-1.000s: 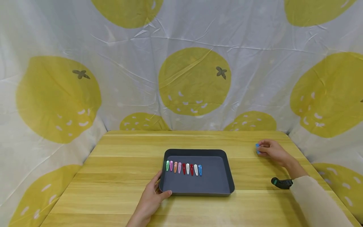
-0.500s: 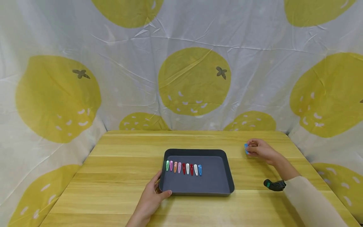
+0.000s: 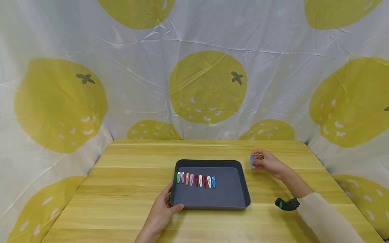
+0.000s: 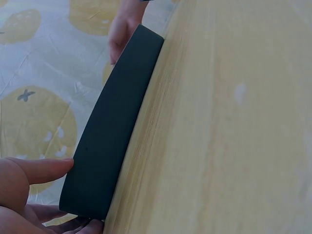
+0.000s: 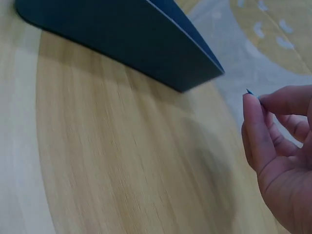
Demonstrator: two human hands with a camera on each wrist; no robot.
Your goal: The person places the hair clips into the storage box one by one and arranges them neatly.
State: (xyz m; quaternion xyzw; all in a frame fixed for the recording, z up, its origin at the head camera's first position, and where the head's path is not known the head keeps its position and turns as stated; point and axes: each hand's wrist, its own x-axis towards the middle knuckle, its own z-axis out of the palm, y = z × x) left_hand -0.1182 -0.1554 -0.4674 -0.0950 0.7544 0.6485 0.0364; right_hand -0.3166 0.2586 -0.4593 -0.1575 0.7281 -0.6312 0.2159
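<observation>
A dark grey baking tray point(image 3: 225, 195) lies on the table in the head view. Along its left half runs a row of several snap hair clips point(image 3: 196, 181) in green, pinks, orange, red, white and blue. My left hand point(image 3: 160, 211) grips the tray's near left corner, thumb at the near rim and fingers around the left side. Beyond the tray's right side, my right hand point(image 3: 268, 164) pinches a blue hair clip point(image 3: 252, 162) between thumb and fingertips, above the table. Only a thin blue tip of that clip point(image 5: 249, 92) shows in the right wrist view.
The wooden table point(image 3: 127, 189) extends around the tray. Behind it and at both sides hangs a white cloth point(image 3: 146, 87) with yellow fruit prints. A black device point(image 3: 287, 204) with a green mark sits at the right wrist.
My right hand has moved left toward the tray, carrying the blue hair clip. The left hand, the tray and the row of clips have stayed in place.
</observation>
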